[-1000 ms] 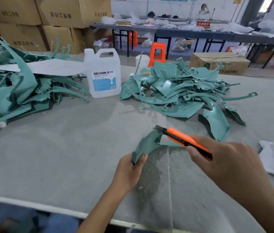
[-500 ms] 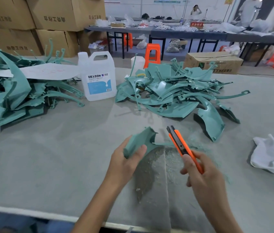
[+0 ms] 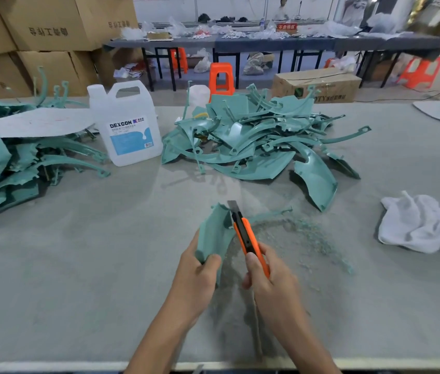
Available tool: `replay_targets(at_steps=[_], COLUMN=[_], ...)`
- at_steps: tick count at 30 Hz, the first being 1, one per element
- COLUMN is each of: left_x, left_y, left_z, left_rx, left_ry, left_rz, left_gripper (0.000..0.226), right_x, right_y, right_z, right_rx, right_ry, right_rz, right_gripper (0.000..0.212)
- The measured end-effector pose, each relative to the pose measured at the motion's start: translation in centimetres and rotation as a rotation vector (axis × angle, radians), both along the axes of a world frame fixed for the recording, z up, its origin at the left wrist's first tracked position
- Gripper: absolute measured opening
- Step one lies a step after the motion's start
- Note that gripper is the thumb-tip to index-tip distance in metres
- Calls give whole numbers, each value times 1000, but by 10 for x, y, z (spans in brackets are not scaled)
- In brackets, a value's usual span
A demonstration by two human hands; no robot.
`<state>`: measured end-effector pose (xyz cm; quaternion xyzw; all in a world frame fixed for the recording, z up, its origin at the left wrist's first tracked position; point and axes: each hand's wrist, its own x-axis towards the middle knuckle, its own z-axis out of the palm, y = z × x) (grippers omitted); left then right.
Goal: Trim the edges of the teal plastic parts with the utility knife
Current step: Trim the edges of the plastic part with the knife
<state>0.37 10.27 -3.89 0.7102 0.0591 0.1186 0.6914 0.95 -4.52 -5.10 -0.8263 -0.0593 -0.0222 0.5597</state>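
Here we pinch the teal part (image 3: 215, 233) raised in our left hand (image 3: 196, 280), so our right hand (image 3: 272, 290), gripping the knife (image 3: 249, 241), can shave along its edge.

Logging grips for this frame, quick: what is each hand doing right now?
Left hand: holding the teal plastic part.
Right hand: holding the orange utility knife, blade out beside the part's edge.

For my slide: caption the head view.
Left hand grips teal part; right hand holds utility knife at its edge.
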Motion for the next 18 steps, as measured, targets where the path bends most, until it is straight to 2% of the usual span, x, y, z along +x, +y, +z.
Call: replay_targets(at_steps=[2, 8, 10, 12, 14, 15, 17, 18], left_x=[-1, -8, -8, -9, -15, -18, -30, -36], left_y=[0, 1, 1, -2, -3, 0, 14, 24], left_z=[1, -5, -6, -6, -3, -3, 0, 1], left_rx=[-12, -34, -126, -350, -584, -638, -602, -480], left_ry=[28, 81, 107, 127, 156, 161, 191, 219], left_rz=[9, 46, 65, 39, -49, -99, -189, -189], left_gripper=[41, 29, 22, 19, 53, 72, 83, 80], right_x=[0, -12, -18, -20, -20, -18, -16, -15], right_y=[3, 3, 1, 0, -2, -5, -14, -19], right_z=[0, -1, -3, -3, -2, -3, -5, -6], right_rx=[-49, 38, 106, 157, 179, 176, 134, 108], right_ry=[-33, -75, -69, -73, -65, -60, -51, -48], right_rz=[22, 63, 84, 75, 25, -1, -25, -27], right_gripper=[10, 28, 32, 37, 37, 34, 23, 22])
